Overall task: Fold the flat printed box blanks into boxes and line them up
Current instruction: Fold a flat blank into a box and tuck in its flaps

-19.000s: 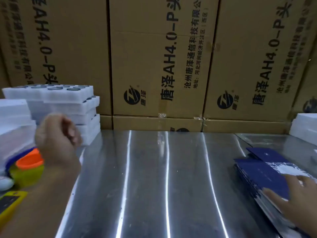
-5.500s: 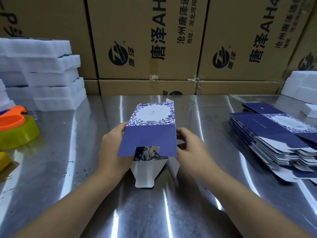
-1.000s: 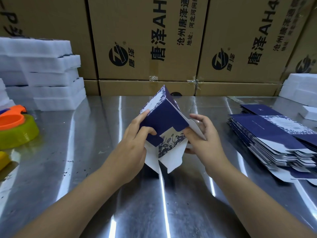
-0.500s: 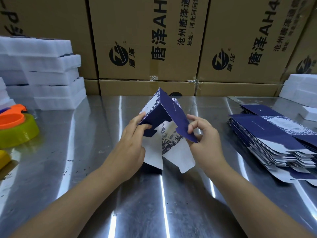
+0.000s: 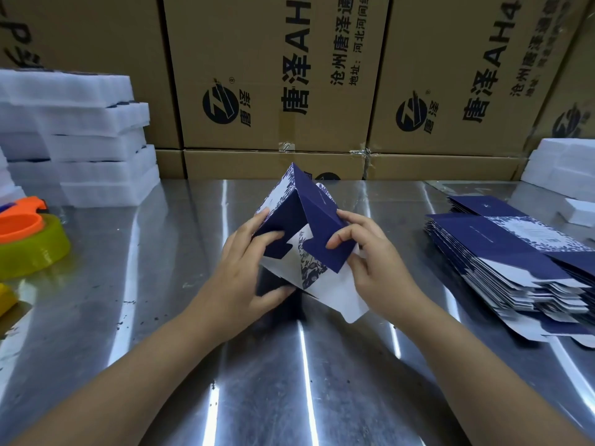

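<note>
A half-folded box [image 5: 309, 214], navy with white floral print, is tilted over the middle of the steel table [image 5: 161, 317], its open end toward me. My left hand [image 5: 248, 268] grips its left side, thumb pressed on a navy flap. My right hand [image 5: 370, 252] pinches the right navy flap between thumb and forefinger. White inner flaps hang loose below. A stack of flat navy box blanks [image 5: 515, 255] lies at the right.
Stacked white foam trays [image 5: 77, 140] stand at the back left, more white foam [image 5: 566, 169] at the back right. An orange and yellow tape dispenser [image 5: 29, 243] sits at the left edge. Large brown cartons [image 5: 277, 75] wall off the back.
Both navy end flaps have been pushed further inward over the box's open end. My right thumb and forefinger have closed on the right flap. The box stays tilted in the same spot.
</note>
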